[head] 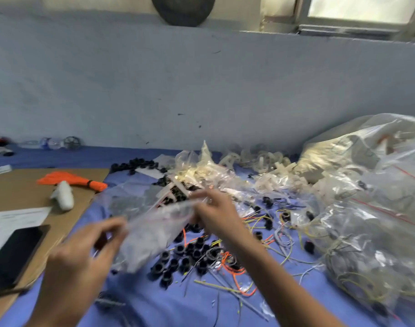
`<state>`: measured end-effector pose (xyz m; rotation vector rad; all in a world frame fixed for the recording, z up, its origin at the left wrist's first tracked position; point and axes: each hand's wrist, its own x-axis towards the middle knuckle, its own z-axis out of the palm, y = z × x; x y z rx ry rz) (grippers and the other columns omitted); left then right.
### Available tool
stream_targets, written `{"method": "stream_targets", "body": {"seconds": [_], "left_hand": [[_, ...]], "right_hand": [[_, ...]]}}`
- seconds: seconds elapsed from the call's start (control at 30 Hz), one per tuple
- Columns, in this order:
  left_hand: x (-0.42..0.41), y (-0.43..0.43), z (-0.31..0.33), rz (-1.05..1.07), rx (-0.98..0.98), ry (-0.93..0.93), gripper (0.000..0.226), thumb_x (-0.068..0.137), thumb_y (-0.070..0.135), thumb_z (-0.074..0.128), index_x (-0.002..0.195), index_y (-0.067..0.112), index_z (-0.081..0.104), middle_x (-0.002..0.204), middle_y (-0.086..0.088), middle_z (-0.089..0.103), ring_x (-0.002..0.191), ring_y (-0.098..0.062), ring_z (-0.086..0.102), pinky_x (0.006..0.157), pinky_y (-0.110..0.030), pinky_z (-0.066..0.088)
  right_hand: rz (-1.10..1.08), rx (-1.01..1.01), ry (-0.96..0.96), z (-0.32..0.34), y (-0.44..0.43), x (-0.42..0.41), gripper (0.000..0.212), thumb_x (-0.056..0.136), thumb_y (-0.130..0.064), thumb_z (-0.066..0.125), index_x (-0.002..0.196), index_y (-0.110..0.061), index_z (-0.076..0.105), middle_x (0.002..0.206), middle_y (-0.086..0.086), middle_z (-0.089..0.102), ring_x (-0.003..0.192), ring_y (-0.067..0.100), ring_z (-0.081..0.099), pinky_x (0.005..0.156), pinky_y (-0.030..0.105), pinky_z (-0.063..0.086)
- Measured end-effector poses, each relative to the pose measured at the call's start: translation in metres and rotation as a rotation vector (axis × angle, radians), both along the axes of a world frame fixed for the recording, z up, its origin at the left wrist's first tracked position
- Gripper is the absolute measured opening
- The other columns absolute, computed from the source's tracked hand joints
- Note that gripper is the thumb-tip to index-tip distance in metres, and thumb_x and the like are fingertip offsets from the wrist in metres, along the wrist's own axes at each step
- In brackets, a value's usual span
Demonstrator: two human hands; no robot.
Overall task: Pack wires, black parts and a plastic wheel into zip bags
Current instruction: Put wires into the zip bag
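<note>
Pinching a clear zip bag (pixel 154 230) by its two ends, the left hand (pixel 83 263) and right hand (pixel 216 215) hold it above black parts (pixel 192 251) and loose wires (pixel 237 277) scattered on the blue counter (pixel 142 303).

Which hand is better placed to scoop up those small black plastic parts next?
Probably the right hand: it pinches the clear plastic zip bag close to the small black plastic parts. The left hand holds the bag's far end, nearer the brown cardboard.
</note>
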<state>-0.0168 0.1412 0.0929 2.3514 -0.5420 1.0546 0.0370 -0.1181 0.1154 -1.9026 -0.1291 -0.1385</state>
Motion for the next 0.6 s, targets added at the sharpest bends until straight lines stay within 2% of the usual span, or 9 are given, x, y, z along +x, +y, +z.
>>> {"method": "stream_targets", "body": {"seconds": [0.07, 0.17, 0.3, 0.4, 0.5, 0.6], "left_hand": [[0.003, -0.002, 0.025, 0.061, -0.158, 0.080, 0.019, 0.088, 0.039, 0.072, 0.106, 0.036, 0.066, 0.092, 0.027, 0.063, 0.074, 0.002, 0.058, 0.064, -0.003, 0.036], [0.014, -0.005, 0.071, 0.066, -0.316, 0.091, 0.017, 0.088, 0.035, 0.073, 0.104, 0.028, 0.071, 0.080, 0.012, 0.070, 0.064, -0.004, 0.059, 0.063, -0.019, 0.046], [0.019, -0.017, 0.091, -0.132, -0.545, 0.182, 0.014, 0.084, 0.033, 0.074, 0.094, 0.024, 0.074, 0.084, 0.002, 0.075, 0.070, -0.008, 0.064, 0.061, -0.024, 0.054], [0.019, -0.027, 0.083, -0.183, -0.616, 0.267, 0.011, 0.083, 0.028, 0.076, 0.092, 0.022, 0.074, 0.085, -0.001, 0.075, 0.074, -0.010, 0.064, 0.076, -0.033, 0.059], [0.008, -0.038, 0.074, -0.245, -0.604, 0.314, 0.014, 0.077, 0.032, 0.075, 0.090, 0.025, 0.074, 0.085, 0.006, 0.076, 0.074, -0.005, 0.065, 0.077, -0.023, 0.056], [-0.008, -0.051, 0.064, -0.278, -0.545, 0.337, 0.013, 0.077, 0.033, 0.074, 0.089, 0.029, 0.073, 0.084, 0.013, 0.075, 0.074, -0.003, 0.067, 0.077, -0.020, 0.056]], "right_hand": [[0.026, 0.132, -0.004, 0.039, 0.008, 0.013, 0.028, 0.083, 0.001, 0.053, 0.100, -0.015, 0.070, 0.056, 0.005, 0.065, 0.040, 0.012, 0.044, 0.039, 0.019, 0.035], [0.033, 0.273, -0.071, 0.087, 0.009, 0.022, 0.027, 0.082, 0.003, 0.053, 0.102, -0.006, 0.069, 0.045, 0.002, 0.058, 0.034, 0.010, 0.036, 0.037, 0.014, 0.028], [-0.003, 0.253, -0.143, 0.115, 0.000, 0.016, 0.024, 0.078, -0.001, 0.054, 0.091, -0.011, 0.070, 0.040, 0.000, 0.050, 0.033, 0.012, 0.032, 0.036, 0.013, 0.023], [0.006, 0.109, -0.105, 0.114, -0.014, 0.005, 0.028, 0.079, -0.001, 0.053, 0.098, -0.012, 0.070, 0.040, -0.003, 0.048, 0.034, 0.011, 0.031, 0.037, 0.015, 0.022], [0.053, 0.040, -0.056, 0.110, -0.036, -0.009, 0.033, 0.082, -0.001, 0.051, 0.105, -0.015, 0.070, 0.042, -0.006, 0.046, 0.035, 0.009, 0.032, 0.037, 0.013, 0.021], [0.117, 0.014, -0.004, 0.104, -0.058, -0.027, 0.038, 0.085, 0.002, 0.048, 0.109, -0.018, 0.070, 0.041, -0.008, 0.044, 0.033, 0.007, 0.029, 0.037, 0.012, 0.021]]}}
